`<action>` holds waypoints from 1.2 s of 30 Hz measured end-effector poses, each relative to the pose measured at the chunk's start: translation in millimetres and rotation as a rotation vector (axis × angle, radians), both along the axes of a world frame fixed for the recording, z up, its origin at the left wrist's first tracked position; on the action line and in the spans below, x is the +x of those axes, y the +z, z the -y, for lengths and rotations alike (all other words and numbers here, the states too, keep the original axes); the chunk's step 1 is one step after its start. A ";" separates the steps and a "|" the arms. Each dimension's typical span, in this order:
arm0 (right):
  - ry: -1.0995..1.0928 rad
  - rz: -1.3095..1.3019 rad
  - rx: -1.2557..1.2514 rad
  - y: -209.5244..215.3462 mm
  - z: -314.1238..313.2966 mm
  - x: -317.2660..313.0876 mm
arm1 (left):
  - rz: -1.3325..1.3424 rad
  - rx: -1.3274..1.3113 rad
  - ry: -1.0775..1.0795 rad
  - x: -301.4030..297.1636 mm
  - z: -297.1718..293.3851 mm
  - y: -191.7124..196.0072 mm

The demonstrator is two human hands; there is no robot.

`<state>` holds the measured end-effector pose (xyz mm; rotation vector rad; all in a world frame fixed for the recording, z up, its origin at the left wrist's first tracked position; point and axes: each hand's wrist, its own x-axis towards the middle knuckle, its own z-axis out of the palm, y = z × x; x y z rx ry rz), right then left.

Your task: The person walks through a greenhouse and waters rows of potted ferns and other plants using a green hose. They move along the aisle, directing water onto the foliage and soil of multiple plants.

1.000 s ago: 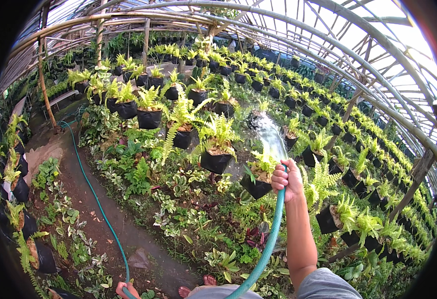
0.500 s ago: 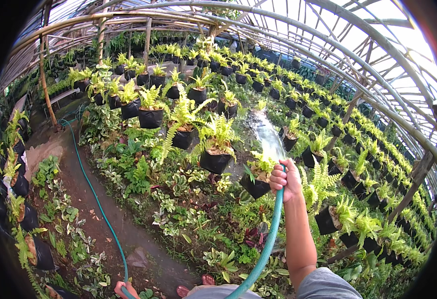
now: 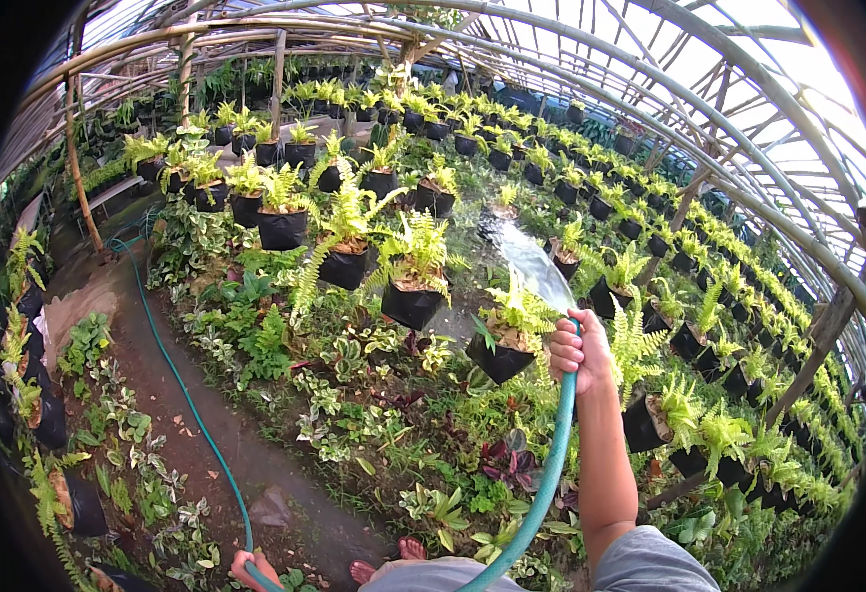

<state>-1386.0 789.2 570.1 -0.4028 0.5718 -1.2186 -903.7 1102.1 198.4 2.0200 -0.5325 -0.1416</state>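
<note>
My right hand [image 3: 583,347] is wrapped round the end of a green garden hose [image 3: 551,459], held up at arm's length. A white spray of water [image 3: 534,264] fans out from the hose end, away from me and slightly left. Just left of the hand hangs a fern in a black grow bag [image 3: 502,357]; another potted fern [image 3: 414,304] hangs further left. Low at the bottom edge, my left hand [image 3: 253,566] is closed round a lower stretch of the same hose. From there the hose trails along the dirt path.
Rows of hanging ferns in black bags [image 3: 687,340] fill the right and far side. Leafy ground plants [image 3: 344,414] border the dirt path [image 3: 245,444]. More bagged plants [image 3: 48,419] line the left edge. Wooden posts [image 3: 82,183] and curved poles [image 3: 768,89] hold up the roof.
My right hand has shifted slightly right and down with the hose end, as the hanging ferns moved a little left in view. The left hand keeps its grip.
</note>
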 end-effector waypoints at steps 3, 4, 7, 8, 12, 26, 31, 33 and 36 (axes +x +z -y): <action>-0.047 -0.016 -0.001 -0.9 -5.5 -13.8 | 0.082 0.044 -0.036 -5.5 8.7 7.8; -0.051 -0.013 -0.004 -1.7 -7.7 -19.0 | 0.119 0.050 -0.057 -7.8 11.5 11.7; -0.081 -0.011 -0.007 -3.9 -15.1 -36.1 | 0.070 -0.005 -0.040 -20.3 20.7 23.6; -0.093 -0.005 -0.013 -4.8 -18.2 -41.8 | 0.093 -0.015 -0.059 -23.5 23.9 27.6; -0.172 -0.002 0.001 -7.3 -29.7 -59.9 | 0.147 0.017 -0.133 -27.9 34.7 40.8; -0.198 0.072 -0.011 -11.3 -50.0 -75.3 | 0.142 -0.067 -0.225 -24.5 50.0 32.7; -0.176 0.053 -0.021 -13.8 -47.2 -73.9 | 0.126 -0.089 -0.250 -19.0 48.0 25.2; -0.157 0.084 -0.018 -14.6 -46.3 -73.2 | 0.125 -0.099 -0.244 -17.7 47.4 22.0; -0.143 0.077 -0.029 -16.0 -45.2 -71.7 | 0.146 -0.090 -0.237 -16.1 46.3 17.3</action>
